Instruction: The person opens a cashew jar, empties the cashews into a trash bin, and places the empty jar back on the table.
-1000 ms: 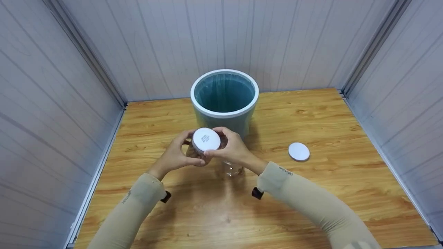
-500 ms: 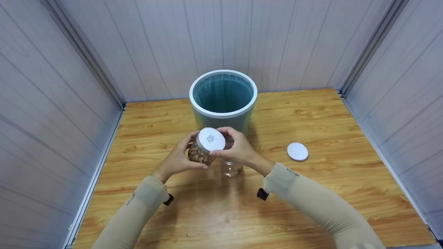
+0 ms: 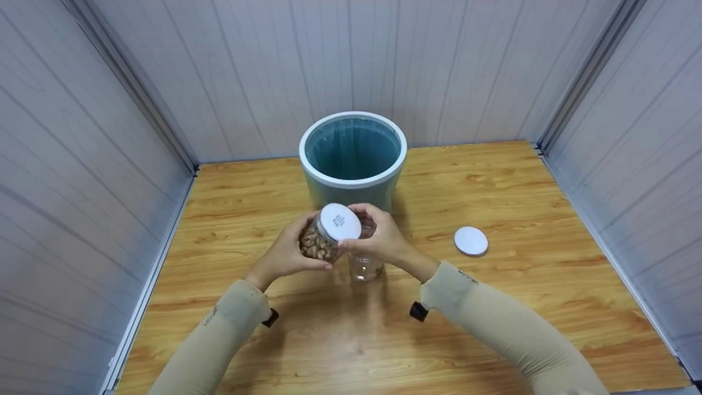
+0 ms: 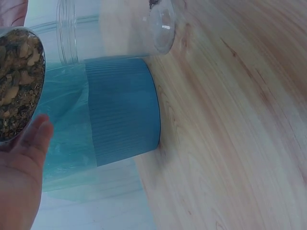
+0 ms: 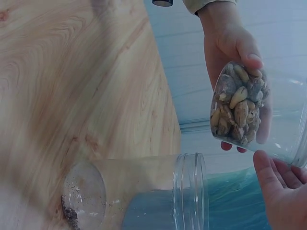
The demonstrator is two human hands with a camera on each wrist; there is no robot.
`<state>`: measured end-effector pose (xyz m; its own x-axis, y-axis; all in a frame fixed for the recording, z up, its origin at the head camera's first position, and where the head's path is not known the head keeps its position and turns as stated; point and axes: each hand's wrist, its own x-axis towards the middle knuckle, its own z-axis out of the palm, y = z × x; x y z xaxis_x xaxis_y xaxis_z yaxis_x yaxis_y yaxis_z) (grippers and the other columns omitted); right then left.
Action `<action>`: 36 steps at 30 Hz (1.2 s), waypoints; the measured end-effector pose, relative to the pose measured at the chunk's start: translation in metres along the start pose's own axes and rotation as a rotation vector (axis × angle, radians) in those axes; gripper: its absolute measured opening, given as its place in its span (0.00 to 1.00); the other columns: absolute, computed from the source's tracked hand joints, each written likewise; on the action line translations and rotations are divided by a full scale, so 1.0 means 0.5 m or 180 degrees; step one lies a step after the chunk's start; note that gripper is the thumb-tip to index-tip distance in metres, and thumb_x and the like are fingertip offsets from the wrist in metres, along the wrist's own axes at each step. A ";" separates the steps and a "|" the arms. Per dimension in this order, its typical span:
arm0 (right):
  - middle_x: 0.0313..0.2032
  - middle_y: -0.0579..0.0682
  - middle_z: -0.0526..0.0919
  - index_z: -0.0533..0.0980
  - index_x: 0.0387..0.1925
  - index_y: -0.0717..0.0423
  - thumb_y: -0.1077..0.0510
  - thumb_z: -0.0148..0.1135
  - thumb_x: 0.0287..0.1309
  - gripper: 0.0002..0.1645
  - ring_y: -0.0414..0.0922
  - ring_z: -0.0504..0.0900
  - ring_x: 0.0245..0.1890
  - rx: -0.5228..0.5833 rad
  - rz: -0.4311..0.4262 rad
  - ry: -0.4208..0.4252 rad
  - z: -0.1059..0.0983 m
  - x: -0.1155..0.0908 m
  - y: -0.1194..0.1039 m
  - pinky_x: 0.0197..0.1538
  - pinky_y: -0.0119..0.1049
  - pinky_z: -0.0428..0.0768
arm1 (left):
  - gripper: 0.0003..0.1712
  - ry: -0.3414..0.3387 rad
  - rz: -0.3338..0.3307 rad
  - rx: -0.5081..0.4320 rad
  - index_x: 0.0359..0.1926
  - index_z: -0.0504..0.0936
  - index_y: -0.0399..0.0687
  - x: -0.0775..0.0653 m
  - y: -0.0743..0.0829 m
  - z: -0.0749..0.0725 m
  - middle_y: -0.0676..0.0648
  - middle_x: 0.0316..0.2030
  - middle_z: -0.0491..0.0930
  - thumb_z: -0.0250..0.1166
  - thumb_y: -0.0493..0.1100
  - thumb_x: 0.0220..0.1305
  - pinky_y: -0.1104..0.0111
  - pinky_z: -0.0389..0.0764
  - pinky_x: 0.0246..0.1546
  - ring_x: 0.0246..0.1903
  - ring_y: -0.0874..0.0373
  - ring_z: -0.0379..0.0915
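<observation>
A clear jar partly filled with brown nuts (image 3: 315,245) is held tilted above the table, a white lid (image 3: 339,221) with small print on its top. My left hand (image 3: 285,253) grips the jar's lower body, fingers around the far side and thumb in front. With thumb and fingers at opposite edges of the lid, my right hand (image 3: 384,238) holds it from the right. Below stands a second clear jar (image 5: 144,191), lidless, with dark crumbs at its bottom; the right hand partly hides it in the head view.
Behind the hands stands a bin with a white rim (image 3: 354,184) and a teal liner. A loose white lid (image 3: 470,241) lies on the wooden table (image 3: 526,285) to the right. Pale panel walls (image 3: 241,77) enclose the back and both sides.
Both hands and the nut jar have shifted slightly right, and the jar has tipped so that its side and nuts show more. The loose lid and second jar stay put.
</observation>
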<state>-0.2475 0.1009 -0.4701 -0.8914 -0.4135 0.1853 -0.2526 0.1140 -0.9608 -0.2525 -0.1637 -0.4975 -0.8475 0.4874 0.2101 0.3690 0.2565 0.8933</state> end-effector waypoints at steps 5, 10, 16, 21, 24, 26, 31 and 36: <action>0.66 0.63 0.81 0.72 0.71 0.66 0.42 0.87 0.52 0.55 0.56 0.82 0.66 0.0041 0.0045 0.0014 0.000 -0.002 -0.001 0.73 0.51 0.81 | 0.58 -0.0011 -0.0010 0.0063 0.77 0.72 0.49 -0.001 0.005 0.002 0.47 0.70 0.79 0.91 0.43 0.46 0.47 0.76 0.73 0.69 0.48 0.75; 0.66 0.64 0.80 0.72 0.72 0.66 0.46 0.87 0.54 0.52 0.56 0.82 0.66 0.0062 0.0036 0.0035 -0.001 -0.003 -0.002 0.73 0.51 0.80 | 0.56 -0.0001 -0.0067 0.0111 0.76 0.74 0.48 0.000 0.011 0.003 0.47 0.68 0.80 0.91 0.43 0.47 0.48 0.77 0.72 0.67 0.49 0.76; 0.68 0.60 0.79 0.70 0.74 0.62 0.48 0.84 0.57 0.51 0.53 0.80 0.63 -0.0102 -0.0024 -0.0056 -0.008 -0.003 -0.004 0.67 0.46 0.84 | 0.54 0.0124 -0.0032 0.0181 0.74 0.76 0.46 0.005 0.018 0.005 0.46 0.66 0.82 0.91 0.42 0.46 0.49 0.80 0.70 0.65 0.49 0.78; 0.68 0.59 0.78 0.66 0.77 0.58 0.46 0.84 0.56 0.55 0.51 0.77 0.59 -0.0501 -0.0105 -0.0023 -0.014 -0.002 -0.009 0.58 0.40 0.82 | 0.52 0.0226 0.0067 0.0222 0.72 0.77 0.45 0.011 0.026 0.006 0.45 0.65 0.83 0.91 0.39 0.45 0.48 0.81 0.69 0.64 0.49 0.80; 0.67 0.59 0.78 0.66 0.77 0.60 0.46 0.84 0.55 0.56 0.52 0.77 0.59 -0.0693 -0.0151 0.0049 -0.015 -0.001 -0.016 0.59 0.43 0.81 | 0.52 0.0241 0.0071 0.0298 0.72 0.77 0.45 0.016 0.031 0.008 0.45 0.64 0.84 0.91 0.41 0.46 0.49 0.81 0.68 0.63 0.49 0.80; 0.68 0.59 0.78 0.66 0.77 0.61 0.46 0.84 0.56 0.55 0.52 0.78 0.61 -0.0796 -0.0165 0.0084 -0.013 0.000 -0.021 0.62 0.45 0.81 | 0.51 0.0241 0.0057 0.0355 0.72 0.77 0.45 0.017 0.033 0.010 0.45 0.65 0.83 0.91 0.43 0.47 0.50 0.81 0.69 0.63 0.49 0.80; 0.68 0.59 0.77 0.68 0.74 0.61 0.44 0.82 0.57 0.51 0.53 0.78 0.63 -0.0977 -0.0160 0.0192 -0.005 0.006 -0.034 0.65 0.51 0.83 | 0.51 0.0281 0.0077 0.0456 0.72 0.77 0.46 0.019 0.039 0.017 0.45 0.65 0.83 0.90 0.46 0.48 0.50 0.82 0.69 0.64 0.49 0.80; 0.65 0.59 0.78 0.70 0.73 0.60 0.40 0.80 0.59 0.51 0.53 0.79 0.60 -0.1146 -0.0018 0.0361 0.008 0.012 -0.047 0.63 0.52 0.84 | 0.50 0.0386 0.0193 0.0591 0.71 0.78 0.43 0.023 0.040 0.028 0.44 0.64 0.84 0.90 0.45 0.48 0.51 0.83 0.67 0.62 0.49 0.82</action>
<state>-0.2453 0.0921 -0.4475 -0.9206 -0.3148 0.2313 -0.3556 0.4306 -0.8295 -0.2497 -0.1414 -0.4829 -0.8572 0.4056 0.3173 0.4750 0.3846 0.7915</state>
